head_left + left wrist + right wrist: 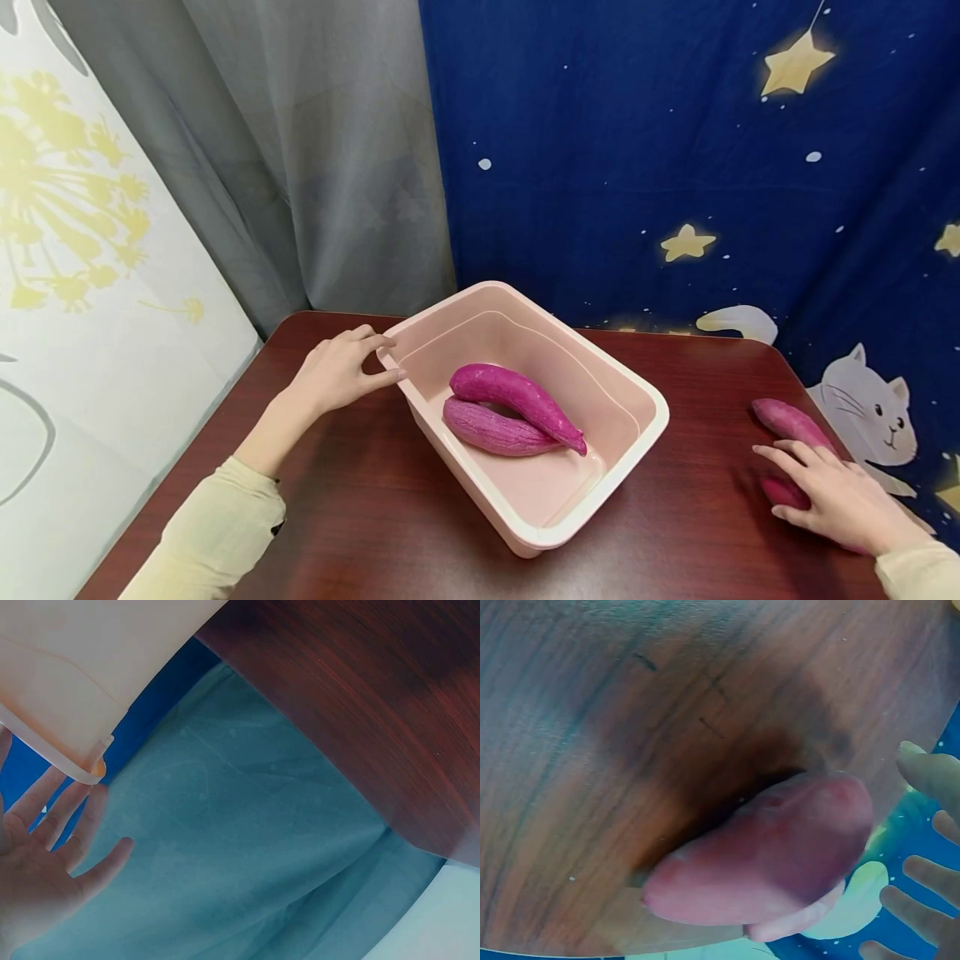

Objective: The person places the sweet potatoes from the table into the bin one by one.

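No readable text, label, brand or number appears anywhere.

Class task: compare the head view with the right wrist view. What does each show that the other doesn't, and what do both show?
Head only: the pink tub holding two purple sweet potatoes, the left hand touching its rim, and the curtains.
Right wrist only: the underside of the sweet potato's blunt end, seen close up.
Both: the right hand over the sweet potato on the table.
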The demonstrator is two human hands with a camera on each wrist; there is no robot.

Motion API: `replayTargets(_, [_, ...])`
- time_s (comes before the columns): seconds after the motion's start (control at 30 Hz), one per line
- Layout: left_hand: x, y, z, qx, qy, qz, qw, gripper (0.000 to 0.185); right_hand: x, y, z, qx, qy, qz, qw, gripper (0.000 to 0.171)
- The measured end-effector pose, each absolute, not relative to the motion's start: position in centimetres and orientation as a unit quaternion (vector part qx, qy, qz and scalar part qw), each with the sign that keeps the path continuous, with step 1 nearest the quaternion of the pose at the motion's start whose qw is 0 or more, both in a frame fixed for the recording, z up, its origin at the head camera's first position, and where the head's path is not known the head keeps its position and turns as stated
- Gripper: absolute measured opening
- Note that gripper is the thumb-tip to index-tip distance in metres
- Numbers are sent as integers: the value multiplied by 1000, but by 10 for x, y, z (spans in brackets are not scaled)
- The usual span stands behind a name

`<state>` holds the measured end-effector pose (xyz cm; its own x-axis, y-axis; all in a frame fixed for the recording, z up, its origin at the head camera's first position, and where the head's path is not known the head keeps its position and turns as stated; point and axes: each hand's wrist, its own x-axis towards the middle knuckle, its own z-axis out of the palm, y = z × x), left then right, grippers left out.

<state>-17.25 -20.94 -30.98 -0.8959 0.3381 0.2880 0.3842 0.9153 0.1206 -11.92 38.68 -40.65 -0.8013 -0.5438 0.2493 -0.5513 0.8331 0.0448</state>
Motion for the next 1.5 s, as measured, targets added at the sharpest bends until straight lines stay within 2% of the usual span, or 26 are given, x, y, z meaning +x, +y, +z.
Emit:
replayTargets(0.67, [-173,-210,-311,-188,-969,-88,131,51,-111,407,-432,235,-972,28,8,71])
replayTargets(0.9, [-173,-210,-311,-187,-970,-89,129,51,-110,409,-436,246,-968,41,15,71])
replayTargets(1.23, [-174,-210,-311,-187,-969,-89,131,50,-113,410,-435,211,-976,29,-32,67])
replayTargets(1.5, [-174,-210,-311,-189,-969,-89,133,50,-114,407,-433,223,-974,26,-19,65])
